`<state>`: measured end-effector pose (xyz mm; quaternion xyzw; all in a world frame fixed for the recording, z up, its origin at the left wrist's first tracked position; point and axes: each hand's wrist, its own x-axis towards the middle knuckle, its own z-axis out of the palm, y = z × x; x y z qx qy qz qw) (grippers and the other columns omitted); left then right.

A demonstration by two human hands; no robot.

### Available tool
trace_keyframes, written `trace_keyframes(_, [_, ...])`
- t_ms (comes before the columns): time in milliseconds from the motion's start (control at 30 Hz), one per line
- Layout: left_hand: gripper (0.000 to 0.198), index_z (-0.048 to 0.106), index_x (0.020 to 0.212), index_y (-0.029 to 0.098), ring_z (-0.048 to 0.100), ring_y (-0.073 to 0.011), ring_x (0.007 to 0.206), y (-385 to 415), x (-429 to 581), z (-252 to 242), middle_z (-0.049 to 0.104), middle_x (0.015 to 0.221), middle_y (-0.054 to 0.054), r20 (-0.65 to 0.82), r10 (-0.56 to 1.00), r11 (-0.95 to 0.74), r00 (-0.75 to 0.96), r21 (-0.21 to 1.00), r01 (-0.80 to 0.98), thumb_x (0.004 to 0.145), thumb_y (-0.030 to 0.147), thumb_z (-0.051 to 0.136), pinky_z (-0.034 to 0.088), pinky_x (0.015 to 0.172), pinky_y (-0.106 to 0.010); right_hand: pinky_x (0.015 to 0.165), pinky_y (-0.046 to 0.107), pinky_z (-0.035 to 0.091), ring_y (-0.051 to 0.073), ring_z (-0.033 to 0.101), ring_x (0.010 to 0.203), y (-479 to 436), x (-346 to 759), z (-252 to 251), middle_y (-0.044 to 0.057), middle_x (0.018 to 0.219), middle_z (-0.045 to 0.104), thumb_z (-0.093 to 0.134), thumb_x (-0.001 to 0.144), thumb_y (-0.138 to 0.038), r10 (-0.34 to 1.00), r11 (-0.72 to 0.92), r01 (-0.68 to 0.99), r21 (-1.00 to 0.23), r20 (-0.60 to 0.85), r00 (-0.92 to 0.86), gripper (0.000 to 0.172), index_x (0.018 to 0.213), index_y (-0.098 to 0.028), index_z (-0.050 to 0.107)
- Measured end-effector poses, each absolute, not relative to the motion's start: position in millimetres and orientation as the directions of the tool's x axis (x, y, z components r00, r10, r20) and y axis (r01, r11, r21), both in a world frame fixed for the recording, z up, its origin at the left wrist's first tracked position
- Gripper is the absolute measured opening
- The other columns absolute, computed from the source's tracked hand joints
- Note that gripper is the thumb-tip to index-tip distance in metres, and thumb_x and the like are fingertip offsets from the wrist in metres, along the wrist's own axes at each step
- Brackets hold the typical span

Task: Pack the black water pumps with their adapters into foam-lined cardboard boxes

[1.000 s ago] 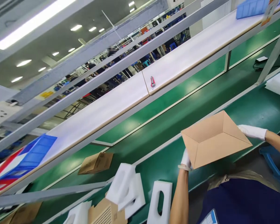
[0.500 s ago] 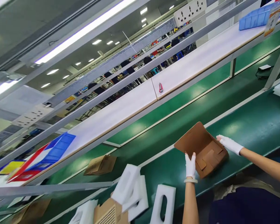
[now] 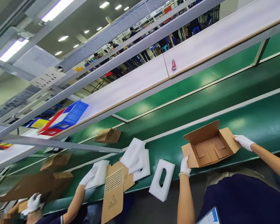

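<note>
An open brown cardboard box [image 3: 208, 144] rests on the green work surface in front of me, its back lid panel raised and its side flaps spread outward. My left hand [image 3: 184, 165], in a white glove with bare fingertips, grips the left flap. The gloved right hand [image 3: 244, 142] holds the right flap at its outer edge. Inside the box, slotted inner tabs show on the front wall. Left of my left hand lies a white foam insert [image 3: 154, 183] with an oval cutout, reaching over the bench edge.
More foam inserts [image 3: 133, 151] lie stacked beside a printed cardboard piece [image 3: 113, 200]. At the left, a co-worker's gloved hand [image 3: 90, 178] touches white foam. A red cutter [image 3: 173, 65] and blue bin [image 3: 76, 112] are on the white shelf [image 3: 140, 84]. A small carton [image 3: 108, 135] sits behind.
The box's side flaps are now folded outward, and each hand has shifted onto one flap. My view has turned left, bringing a co-worker's arms into sight.
</note>
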<state>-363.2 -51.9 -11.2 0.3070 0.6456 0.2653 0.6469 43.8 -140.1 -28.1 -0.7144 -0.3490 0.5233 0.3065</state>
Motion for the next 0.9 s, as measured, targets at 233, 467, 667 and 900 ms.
trace_keyframes(233, [0.039, 0.059, 0.106, 0.017, 0.064, -0.0302, 0.105, -31, -357, -11, 0.064, 0.119, -0.017, -0.651, 0.754, 0.656, 0.094, 0.752, -0.054, 0.077, 0.042, 0.064, 0.052, 0.095, -0.044, 0.11, 0.042, 0.038, 0.027, 0.048, 0.129, -51, -4, 118, 0.013, 0.139, 0.054, 0.049, 0.086, -0.04, 0.934, -0.048, 0.81, -0.584, 0.26, 0.244, 0.056, 0.137, -0.016, 0.047])
trace_keyframes(467, [0.044, 0.058, 0.105, 0.014, 0.066, -0.0302, 0.101, -23, -350, -21, 0.065, 0.117, -0.02, -0.619, 0.774, 0.63, 0.136, 0.775, -0.06, 0.075, 0.045, 0.068, 0.055, 0.087, -0.041, 0.075, 0.037, 0.048, 0.027, 0.067, 0.086, 10, -79, 167, 0.013, 0.106, 0.07, 0.042, 0.085, -0.014, 0.967, 0.254, 0.965, -0.069, -0.001, -0.255, 0.046, 0.13, -0.018, 0.052])
trace_keyframes(667, [0.05, 0.063, 0.105, 0.01, 0.065, -0.0288, 0.101, -28, -345, -27, 0.069, 0.109, -0.018, -0.579, 0.807, 0.59, 0.12, 0.8, -0.108, 0.071, 0.046, 0.073, 0.052, 0.089, -0.039, 0.062, 0.034, 0.044, 0.028, 0.067, 0.074, 15, -85, 166, 0.013, 0.091, 0.072, 0.038, 0.087, -0.019, 0.988, 0.128, 0.99, 0.054, -0.092, -0.123, 0.036, 0.119, -0.021, 0.056])
trace_keyframes(900, [0.04, 0.064, 0.106, 0.013, 0.064, -0.022, 0.1, -36, -344, -33, 0.068, 0.108, -0.009, -0.589, 0.805, 0.589, 0.065, 0.783, -0.202, 0.088, 0.048, 0.059, 0.051, 0.092, -0.043, 0.07, 0.035, 0.047, 0.025, 0.067, 0.081, 35, -49, 161, 0.006, 0.105, 0.073, 0.051, 0.076, -0.02, 0.877, 0.204, 0.959, -0.198, -0.398, -0.269, 0.049, 0.121, -0.031, 0.065])
